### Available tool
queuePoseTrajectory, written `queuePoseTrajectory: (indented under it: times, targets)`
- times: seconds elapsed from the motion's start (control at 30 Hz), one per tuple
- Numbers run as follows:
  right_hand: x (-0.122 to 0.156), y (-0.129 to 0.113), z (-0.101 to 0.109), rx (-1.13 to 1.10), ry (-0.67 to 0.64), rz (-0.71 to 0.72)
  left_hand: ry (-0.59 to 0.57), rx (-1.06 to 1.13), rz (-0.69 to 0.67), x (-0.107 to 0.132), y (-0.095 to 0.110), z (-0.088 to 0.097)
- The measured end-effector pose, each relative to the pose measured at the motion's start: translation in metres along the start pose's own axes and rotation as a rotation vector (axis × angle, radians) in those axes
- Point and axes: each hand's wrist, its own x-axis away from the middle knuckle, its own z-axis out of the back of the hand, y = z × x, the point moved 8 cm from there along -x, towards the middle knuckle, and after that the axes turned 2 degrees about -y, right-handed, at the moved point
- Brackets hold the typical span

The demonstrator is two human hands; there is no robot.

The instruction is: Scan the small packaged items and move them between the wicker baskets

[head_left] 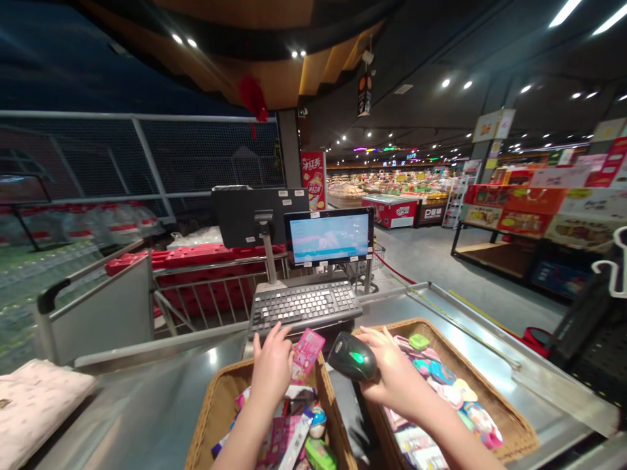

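My left hand (272, 360) is above the left wicker basket (210, 398), its fingertips close to the front edge of the black keyboard (308, 303). A flat pink packet (308, 352) stands tilted at the thumb side of this hand, apparently pinched there; the grip is partly hidden. My right hand (392, 372) is wrapped round a black barcode scanner (350, 356) with a green light on top. The scanner's head points left toward the packet. Small colourful packaged goods (294, 431) fill the left basket. Over the right wicker basket (514, 431), my right forearm crosses more packaged items (455, 391).
Behind the keyboard stand a lit screen (330, 238) and a second, dark monitor (245, 215) seen from behind. A pale patterned bag (39, 411) lies on the metal counter (151, 398) at left. Shelves of boxes (529, 202) stand across the aisle.
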Motion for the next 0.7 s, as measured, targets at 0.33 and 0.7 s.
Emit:
queuePoseTrajectory:
  times: [0.33, 0.7]
  targets:
    - [-0.002, -0.019, -0.015, -0.013, -0.043, 0.012, -0.029, 0.001, 0.040, 0.026, -0.029, -0.003]
    - [-0.001, -0.038, -0.037, -0.012, -0.104, -0.022, -0.181, -0.043, 0.103, 0.066, -0.083, -0.021]
